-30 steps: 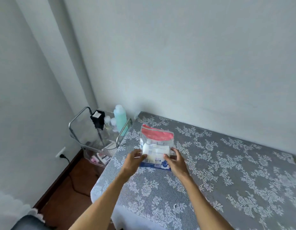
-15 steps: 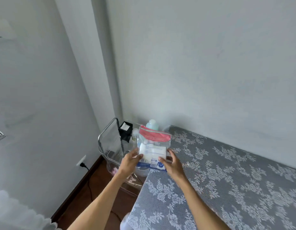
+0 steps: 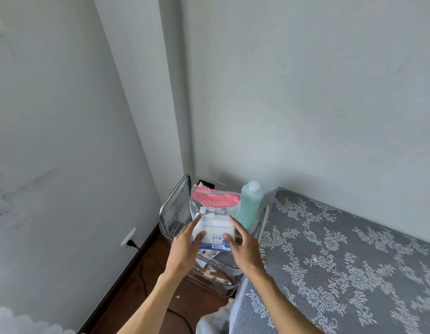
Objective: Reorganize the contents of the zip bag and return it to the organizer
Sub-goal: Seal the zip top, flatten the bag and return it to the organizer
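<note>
Fingers (image 3: 197,221): those of the left hand (image 3: 185,244) are extended and slightly spread, forefinger tip and thumb laid against the left edge of the zip bag (image 3: 215,221). Fingers of the right hand (image 3: 245,247) likewise extended and parted, tips at the bag's right edge. Whether either hand is truly gripping or only touching cannot be told. Both forearms reach forward from the lower frame, palms turned inward toward each other.

Zip bag: clear plastic, pink band across the top, blue strip along the bottom, standing upright between the two sets of fingers. Contents: white flat packets with faint print; further detail too small to read.

Organizer (image 3: 175,208): clear-walled bin with a metal rim, directly behind and below the fingers; the bag stands in its top compartment or just over it. Also in it: a pale green bottle (image 3: 251,203), upright, just right of the bag; a small black item (image 3: 205,184) behind the pink band. A lower tier beneath the hands holds small mixed items, indistinct.

Surface (image 3: 342,261): covered in grey lace-patterned cloth, its left edge touching the organizer's right side, right of the right fingers.

Surroundings: white walls meet in a corner behind the organizer; a wall socket (image 3: 129,237) with a black plug lies left of the left fingers, with brown floor (image 3: 127,295) open between.
</note>
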`<act>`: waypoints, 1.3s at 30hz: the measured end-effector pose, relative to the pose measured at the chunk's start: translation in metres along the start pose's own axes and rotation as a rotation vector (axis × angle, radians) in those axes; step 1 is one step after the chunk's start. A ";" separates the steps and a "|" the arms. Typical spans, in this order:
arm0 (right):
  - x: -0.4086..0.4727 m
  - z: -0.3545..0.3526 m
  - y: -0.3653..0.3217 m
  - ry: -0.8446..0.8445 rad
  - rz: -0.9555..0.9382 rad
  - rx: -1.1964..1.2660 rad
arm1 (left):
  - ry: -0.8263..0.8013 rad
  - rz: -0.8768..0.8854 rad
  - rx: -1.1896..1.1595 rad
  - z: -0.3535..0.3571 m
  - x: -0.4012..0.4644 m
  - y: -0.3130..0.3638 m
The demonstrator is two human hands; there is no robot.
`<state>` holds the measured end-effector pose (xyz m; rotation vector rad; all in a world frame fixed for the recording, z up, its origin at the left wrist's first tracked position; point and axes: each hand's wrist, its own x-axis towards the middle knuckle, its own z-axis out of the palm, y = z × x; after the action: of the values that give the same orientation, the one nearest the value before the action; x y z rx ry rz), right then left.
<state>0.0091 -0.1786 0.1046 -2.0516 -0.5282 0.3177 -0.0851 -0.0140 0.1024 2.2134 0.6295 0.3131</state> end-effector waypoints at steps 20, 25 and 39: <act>0.049 0.058 0.077 -0.146 0.450 -0.236 | -0.471 -0.166 0.157 0.081 0.078 -0.079; 0.051 0.072 0.080 -0.047 0.535 -0.231 | -0.547 -0.130 0.181 0.102 0.080 -0.081; 0.059 0.089 0.101 -0.107 0.601 -0.317 | -0.589 -0.041 0.324 0.111 0.084 -0.095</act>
<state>0.0472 -0.1282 -0.0282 -2.4853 -0.0036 0.7386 0.0003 0.0136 -0.0407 2.4266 0.4142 -0.4844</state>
